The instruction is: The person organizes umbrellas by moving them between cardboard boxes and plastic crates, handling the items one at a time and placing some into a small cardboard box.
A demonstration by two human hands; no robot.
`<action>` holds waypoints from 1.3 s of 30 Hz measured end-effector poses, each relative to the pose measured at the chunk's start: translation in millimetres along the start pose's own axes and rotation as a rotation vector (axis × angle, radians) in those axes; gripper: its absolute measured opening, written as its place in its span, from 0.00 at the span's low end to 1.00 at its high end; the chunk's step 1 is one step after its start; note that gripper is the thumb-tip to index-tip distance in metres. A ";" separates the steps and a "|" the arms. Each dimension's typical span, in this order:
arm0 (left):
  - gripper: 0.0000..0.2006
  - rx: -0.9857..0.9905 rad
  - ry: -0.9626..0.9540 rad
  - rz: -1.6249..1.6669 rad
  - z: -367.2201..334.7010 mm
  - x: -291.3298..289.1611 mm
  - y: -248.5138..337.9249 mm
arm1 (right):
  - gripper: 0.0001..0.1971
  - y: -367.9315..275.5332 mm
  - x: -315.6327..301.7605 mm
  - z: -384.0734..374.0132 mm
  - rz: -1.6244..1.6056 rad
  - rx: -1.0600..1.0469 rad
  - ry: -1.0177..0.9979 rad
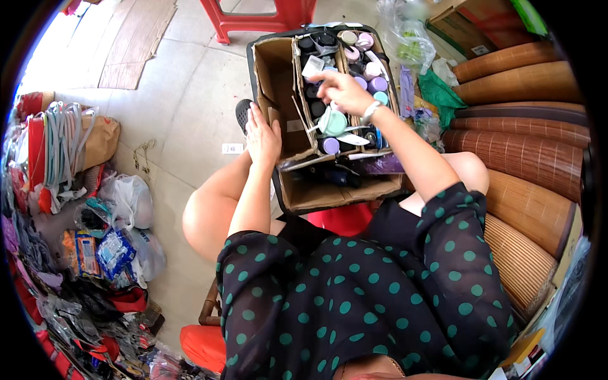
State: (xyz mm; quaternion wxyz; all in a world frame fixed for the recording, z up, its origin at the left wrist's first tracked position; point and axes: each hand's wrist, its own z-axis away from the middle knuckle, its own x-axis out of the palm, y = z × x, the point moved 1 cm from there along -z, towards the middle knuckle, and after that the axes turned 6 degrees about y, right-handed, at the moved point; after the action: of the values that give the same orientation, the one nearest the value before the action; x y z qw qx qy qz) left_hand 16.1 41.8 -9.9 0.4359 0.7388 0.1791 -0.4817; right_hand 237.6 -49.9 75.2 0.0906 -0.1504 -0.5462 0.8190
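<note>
Over at 9 o'clock from the middle of the view, here's a bundle of pale loops (63,136), and down toward 8 o'clock a white plastic bag (130,199) sits just above a blue packet (115,250). Up at 10 o'clock, flattened brown cardboard (133,47) lies on the tiles, with a white label (232,149) lower down, nearer the middle.

Now the left hand (263,136), at 11 o'clock: it's flat, fingers straight and close together, laid along the left rim of the dark, cardboard-lined bin (273,66), with nothing visible in its grasp. A black shoe (242,114) shows just beside those fingertips, and a red stool (263,26) stands beyond, just short of 12.

Inside the bin, around 12 to 1 o'clock, it's a tight crowd of lidded containers (378,85)! A mint-green lid (332,122) stands out near the front. And there's the right hand (344,94) right above them, fingers loosely bent, near a small clear box (313,66); whether it grips anything, I cannot tell. A white bracelet (372,112) circles that wrist. At 1 o'clock, a clear plastic bag (405,38); from 2 to 4, rolled brown mats (516,149) line the side.
</note>
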 end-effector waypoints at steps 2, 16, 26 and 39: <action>0.37 -0.034 0.034 0.056 15.6 1.3 -2.0 | 0.27 2.0 -10.6 31.9 0.089 -0.137 0.025; 0.26 -0.158 0.219 0.580 76.4 -79.2 36.0 | 0.29 -52.7 43.8 77.3 0.863 -1.025 0.659; 0.21 -0.411 0.327 0.924 96.8 -128.1 16.2 | 0.09 23.0 32.5 57.9 0.528 -0.383 0.484; 0.15 -0.361 0.120 0.986 99.4 -90.2 19.6 | 0.11 0.8 -22.6 124.8 0.681 -0.406 0.466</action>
State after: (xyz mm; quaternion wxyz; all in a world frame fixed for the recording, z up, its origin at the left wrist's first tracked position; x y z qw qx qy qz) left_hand -68.2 -36.2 62.1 0.7202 0.6747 -0.0850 -0.1377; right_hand 215.7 -165.5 122.5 -0.0946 -0.5163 -0.5802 0.6228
